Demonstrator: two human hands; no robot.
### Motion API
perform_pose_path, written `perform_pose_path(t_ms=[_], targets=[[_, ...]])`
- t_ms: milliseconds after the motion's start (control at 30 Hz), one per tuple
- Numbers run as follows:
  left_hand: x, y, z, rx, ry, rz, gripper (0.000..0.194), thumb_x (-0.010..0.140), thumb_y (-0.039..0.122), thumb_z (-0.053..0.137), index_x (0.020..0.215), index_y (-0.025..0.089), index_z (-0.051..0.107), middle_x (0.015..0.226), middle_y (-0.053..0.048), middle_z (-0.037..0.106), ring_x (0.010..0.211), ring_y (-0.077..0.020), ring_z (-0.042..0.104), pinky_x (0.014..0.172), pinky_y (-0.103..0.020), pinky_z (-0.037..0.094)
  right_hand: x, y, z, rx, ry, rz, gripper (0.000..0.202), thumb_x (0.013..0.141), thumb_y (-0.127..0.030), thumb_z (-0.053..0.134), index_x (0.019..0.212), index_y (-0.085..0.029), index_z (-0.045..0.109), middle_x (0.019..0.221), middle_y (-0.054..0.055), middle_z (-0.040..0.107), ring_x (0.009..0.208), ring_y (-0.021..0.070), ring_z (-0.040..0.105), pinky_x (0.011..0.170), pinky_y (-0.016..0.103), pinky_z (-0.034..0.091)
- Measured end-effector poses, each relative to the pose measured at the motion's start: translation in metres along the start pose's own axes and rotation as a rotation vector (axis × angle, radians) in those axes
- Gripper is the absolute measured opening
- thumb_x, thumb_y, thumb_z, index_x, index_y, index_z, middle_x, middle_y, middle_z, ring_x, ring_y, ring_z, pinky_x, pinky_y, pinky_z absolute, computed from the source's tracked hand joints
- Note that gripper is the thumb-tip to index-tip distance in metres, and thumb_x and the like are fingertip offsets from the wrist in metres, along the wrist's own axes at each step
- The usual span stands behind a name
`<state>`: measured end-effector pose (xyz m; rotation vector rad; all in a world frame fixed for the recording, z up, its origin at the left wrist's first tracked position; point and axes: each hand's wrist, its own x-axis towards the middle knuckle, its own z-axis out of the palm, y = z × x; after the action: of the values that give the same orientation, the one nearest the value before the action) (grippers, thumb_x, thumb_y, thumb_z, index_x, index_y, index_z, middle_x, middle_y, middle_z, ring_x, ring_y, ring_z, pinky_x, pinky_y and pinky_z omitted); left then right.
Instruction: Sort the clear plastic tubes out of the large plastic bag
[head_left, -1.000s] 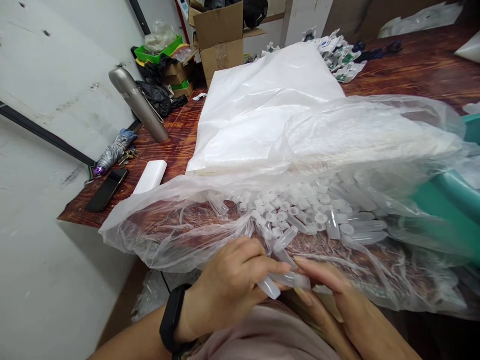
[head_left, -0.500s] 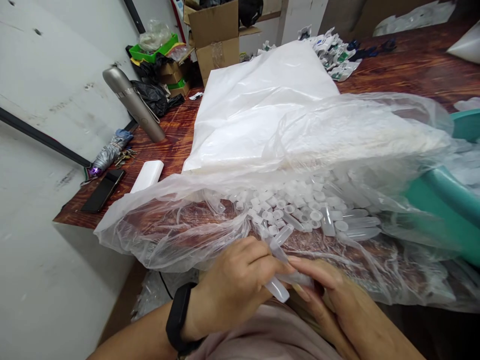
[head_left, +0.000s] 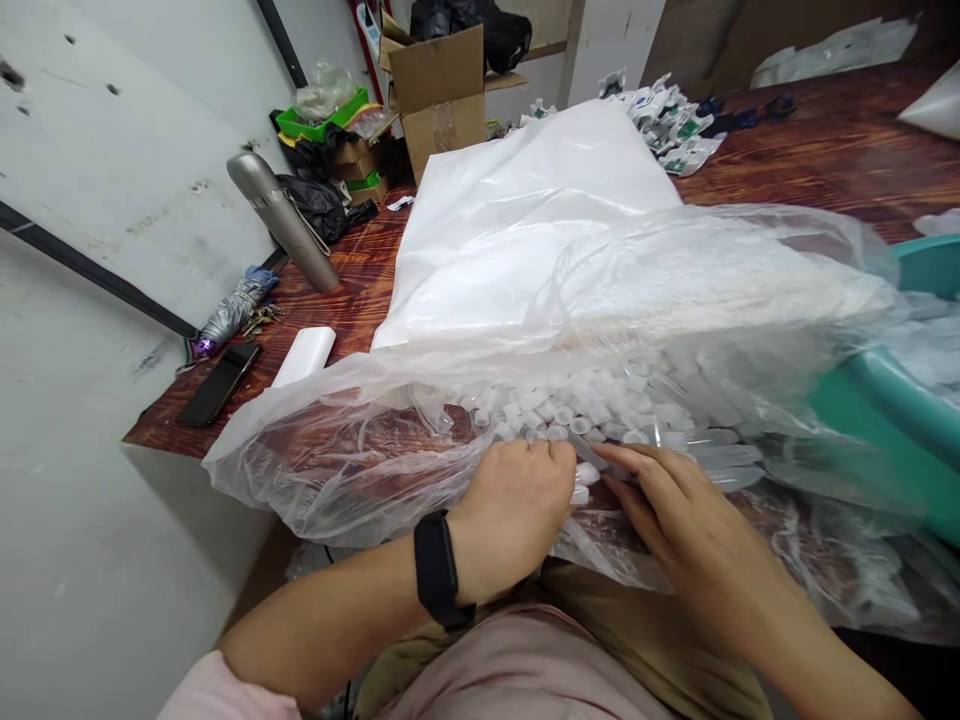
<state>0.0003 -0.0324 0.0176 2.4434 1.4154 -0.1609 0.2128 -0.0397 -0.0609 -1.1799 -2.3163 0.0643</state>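
A pile of small translucent white plastic tubes and rings [head_left: 592, 400] lies in a clear plastic bag [head_left: 300, 470] spread over the table's front edge. My left hand [head_left: 517, 515], with a black band at the wrist, is closed at the near side of the pile. White rounded tube ends [head_left: 583, 484] stick out of its fist. Close by on the right, my right hand [head_left: 675, 510] has thumb and index finger on a translucent piece that reaches toward the left hand. Part of that piece is hidden by the fingers. Longer flat tubes [head_left: 720, 460] lie beyond the right hand.
A large white sack [head_left: 525, 230] lies behind the pile. To the right stands a teal basin [head_left: 885, 430] holding pale pieces. On the left are a steel flask [head_left: 285, 225], a phone [head_left: 217, 385], a white box-like object [head_left: 306, 355] and keys. A cardboard box [head_left: 439, 100] stands behind.
Both hands have moved forward, away from my body and up to the pile. The left fist has turned knuckles-up, and its tubes now point right. The head view has shifted slightly.
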Motion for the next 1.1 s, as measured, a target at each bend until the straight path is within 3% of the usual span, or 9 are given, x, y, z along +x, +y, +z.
perform_pose_path(t_ms=[133, 233, 367, 467, 533, 633, 833, 967, 1100], targets=[[0.002, -0.001, -0.002, 0.011, 0.003, 0.040, 0.018, 0.104, 0.031, 0.070, 0.109, 0.014, 0.065, 0.108, -0.011, 0.076, 0.104, -0.0309, 0.074, 0.089, -0.044, 0.060, -0.007, -0.004, -0.003, 0.031, 0.019, 0.007, 0.032, 0.114, -0.029, 0.046, 0.143, -0.023, 0.057, 0.121, 0.011, 0.075, 0.110, 0.0257, 0.075, 0.097, 0.040, 0.060], [-0.004, -0.009, 0.002, -0.037, 0.082, 0.067, 0.012, 0.103, 0.026, 0.070, 0.108, 0.017, 0.064, 0.114, -0.009, 0.073, 0.106, -0.0290, 0.072, 0.088, -0.042, 0.058, -0.011, -0.007, -0.008, 0.136, 0.068, 0.108, 0.033, 0.112, -0.029, 0.051, 0.145, -0.025, 0.056, 0.126, 0.010, 0.075, 0.112, 0.0235, 0.075, 0.100, 0.038, 0.059], [-0.017, -0.022, 0.011, -0.311, 0.248, 0.075, 0.011, 0.107, 0.028, 0.065, 0.109, 0.018, 0.062, 0.108, -0.006, 0.075, 0.098, -0.0257, 0.071, 0.085, -0.038, 0.055, -0.013, -0.002, -0.010, 0.258, 0.085, 0.297, 0.032, 0.109, -0.033, 0.059, 0.141, -0.030, 0.061, 0.123, 0.007, 0.073, 0.110, 0.0213, 0.075, 0.100, 0.036, 0.061], [-0.025, -0.027, 0.014, -0.565, 0.293, 0.034, 0.022, 0.108, 0.039, 0.064, 0.115, 0.019, 0.065, 0.105, -0.004, 0.077, 0.093, -0.0230, 0.072, 0.083, -0.035, 0.055, -0.011, 0.001, -0.012, 0.243, 0.082, 0.246, 0.029, 0.108, -0.031, 0.057, 0.134, -0.030, 0.070, 0.124, 0.008, 0.067, 0.119, 0.0225, 0.071, 0.102, 0.037, 0.060], [-0.029, -0.027, 0.014, -0.721, 0.289, 0.045, 0.027, 0.108, 0.043, 0.064, 0.121, 0.020, 0.068, 0.113, -0.004, 0.079, 0.099, -0.0215, 0.074, 0.089, -0.033, 0.055, -0.010, -0.004, -0.018, 0.270, 0.071, 0.239, 0.031, 0.108, -0.031, 0.057, 0.135, -0.032, 0.071, 0.125, 0.008, 0.065, 0.120, 0.0227, 0.070, 0.102, 0.036, 0.061], [-0.036, -0.026, 0.015, -0.869, 0.285, 0.104, 0.023, 0.106, 0.036, 0.069, 0.124, 0.022, 0.073, 0.120, -0.003, 0.079, 0.107, -0.0201, 0.073, 0.098, -0.032, 0.055, -0.007, -0.019, -0.033, 0.402, 0.019, 0.256, 0.032, 0.106, -0.033, 0.063, 0.137, -0.035, 0.068, 0.124, 0.005, 0.072, 0.114, 0.0215, 0.075, 0.095, 0.031, 0.063], [-0.049, -0.025, 0.028, -0.880, 0.423, 0.217, 0.023, 0.096, 0.012, 0.075, 0.118, 0.018, 0.076, 0.105, -0.004, 0.078, 0.096, -0.0185, 0.074, 0.086, -0.028, 0.057, -0.005, -0.042, -0.049, 0.429, 0.003, 0.069, 0.033, 0.102, -0.021, 0.065, 0.131, -0.038, 0.065, 0.109, -0.002, 0.082, 0.093, 0.0171, 0.082, 0.083, 0.024, 0.066], [-0.052, -0.023, 0.039, -0.795, 0.514, 0.326, 0.024, 0.096, 0.011, 0.074, 0.120, 0.015, 0.072, 0.110, -0.007, 0.079, 0.102, -0.0199, 0.074, 0.090, -0.029, 0.058, -0.013, -0.048, -0.042, 0.351, 0.011, 0.142, 0.021, 0.107, -0.027, 0.059, 0.127, -0.034, 0.063, 0.103, 0.000, 0.083, 0.086, 0.0183, 0.083, 0.081, 0.026, 0.068], [-0.051, -0.020, 0.045, -0.842, 0.488, 0.228, 0.018, 0.098, 0.018, 0.074, 0.117, 0.019, 0.073, 0.109, -0.004, 0.080, 0.098, -0.0188, 0.075, 0.089, -0.029, 0.060, -0.020, -0.052, -0.038, 0.323, -0.069, 0.144, 0.030, 0.110, -0.033, 0.051, 0.139, -0.034, 0.060, 0.124, 0.003, 0.082, 0.107, 0.0215, 0.083, 0.087, 0.029, 0.069]])
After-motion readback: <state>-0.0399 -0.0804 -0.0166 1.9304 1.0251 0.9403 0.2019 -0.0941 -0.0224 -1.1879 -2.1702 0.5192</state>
